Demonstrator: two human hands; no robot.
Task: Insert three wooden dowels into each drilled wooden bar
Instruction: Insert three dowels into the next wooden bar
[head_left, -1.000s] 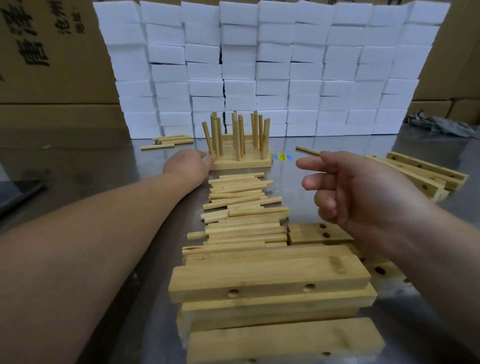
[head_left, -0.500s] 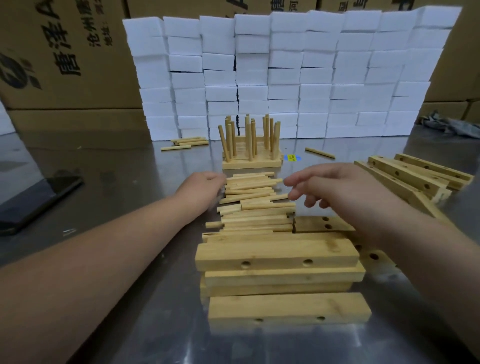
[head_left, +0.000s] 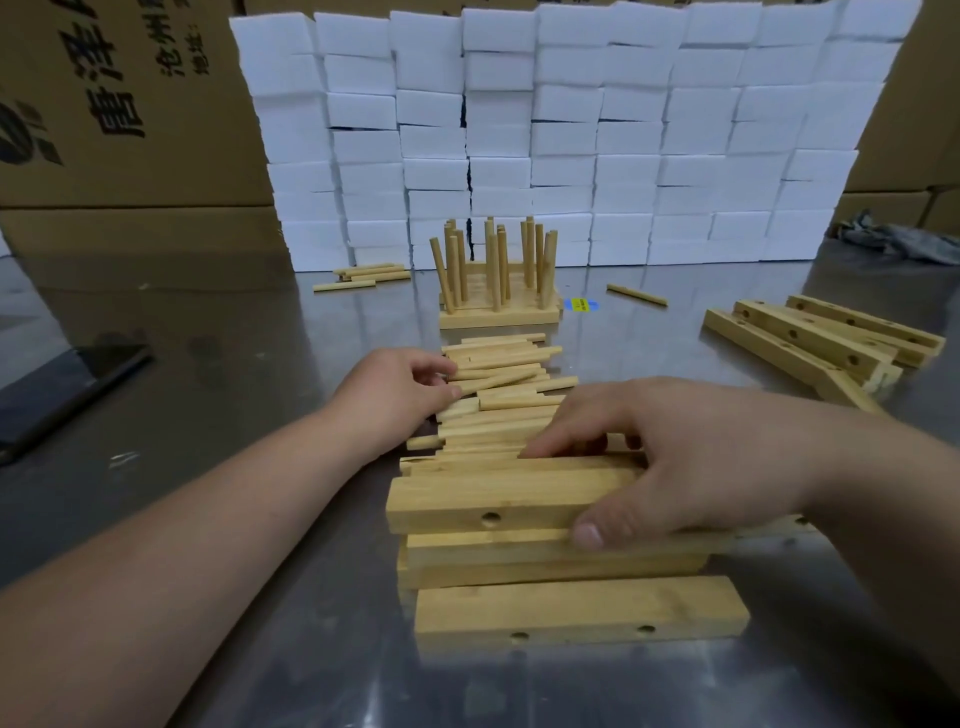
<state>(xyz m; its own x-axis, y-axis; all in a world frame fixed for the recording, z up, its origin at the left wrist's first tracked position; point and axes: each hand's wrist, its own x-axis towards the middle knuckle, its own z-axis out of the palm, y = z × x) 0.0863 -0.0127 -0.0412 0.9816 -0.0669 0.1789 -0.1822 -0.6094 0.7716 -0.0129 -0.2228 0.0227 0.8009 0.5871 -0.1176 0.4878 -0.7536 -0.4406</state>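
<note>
A heap of loose wooden dowels (head_left: 506, 387) lies in the middle of the steel table. My left hand (head_left: 397, 392) rests at its left side, fingertips pinching a dowel (head_left: 493, 382). Nearer to me is a stack of drilled wooden bars; my right hand (head_left: 660, 457) clasps the top bar (head_left: 483, 499), thumb on its front face, fingers over its back edge. Another drilled bar (head_left: 576, 608) lies flat at the front. Behind the heap stand finished bars with upright dowels (head_left: 496, 280).
More drilled bars (head_left: 810, 343) lie at the right. Stray dowels (head_left: 363, 275) and a single dowel (head_left: 636, 294) lie near a wall of white foam blocks (head_left: 561, 135). A dark phone (head_left: 62, 395) lies at the left edge. Cardboard boxes (head_left: 119, 104) stand behind.
My left hand pulled back from the finished bars onto the dowel heap. My right hand came down from mid-air and closed over the top bar of the near stack.
</note>
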